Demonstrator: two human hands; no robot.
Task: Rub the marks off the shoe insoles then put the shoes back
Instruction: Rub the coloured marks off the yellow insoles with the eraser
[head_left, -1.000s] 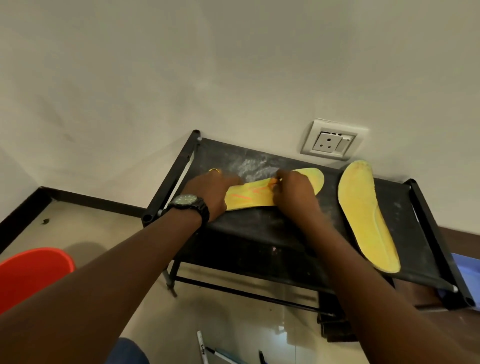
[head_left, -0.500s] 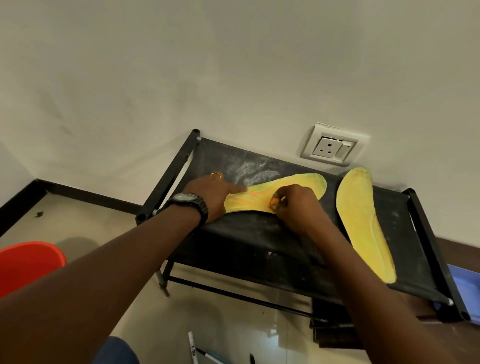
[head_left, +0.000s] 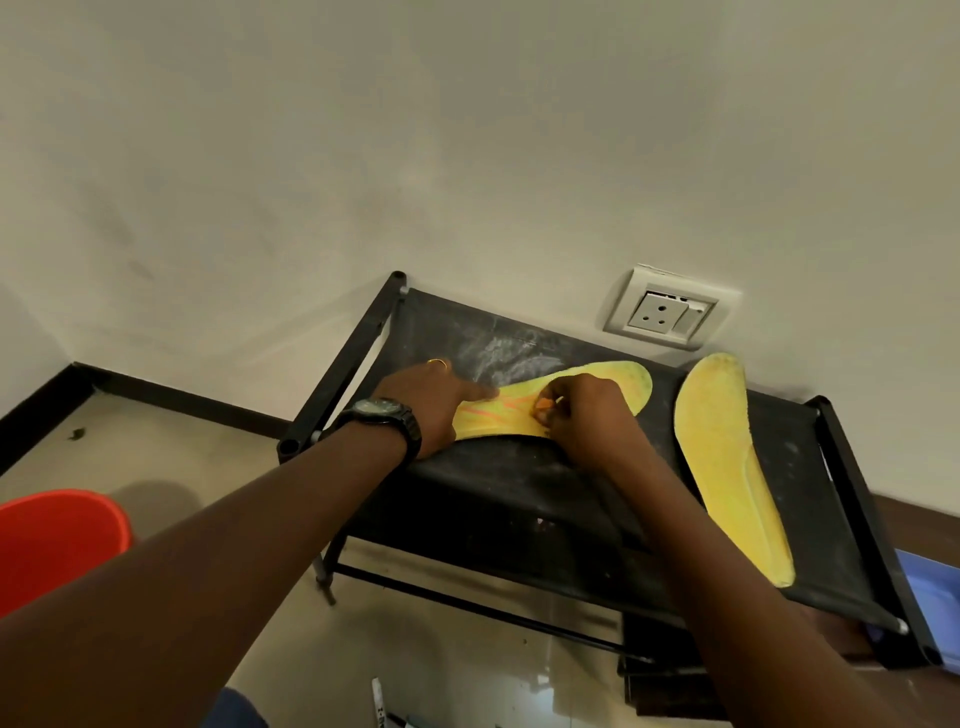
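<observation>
Red bucket (head_left: 57, 540) at left, inside unseen, marked insole (head_left: 613, 379) laid on black rack (head_left: 519, 493), pressed down by flat-fingered left hand (head_left: 431, 405), orange eraser (head_left: 544, 404) pinched against it by right hand (head_left: 587, 415), second insole (head_left: 727, 467) alongside.

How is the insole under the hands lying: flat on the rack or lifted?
Flat. The insole lies on the rack top; the left hand presses one end down, the right hand pinches an orange piece against it.
</observation>
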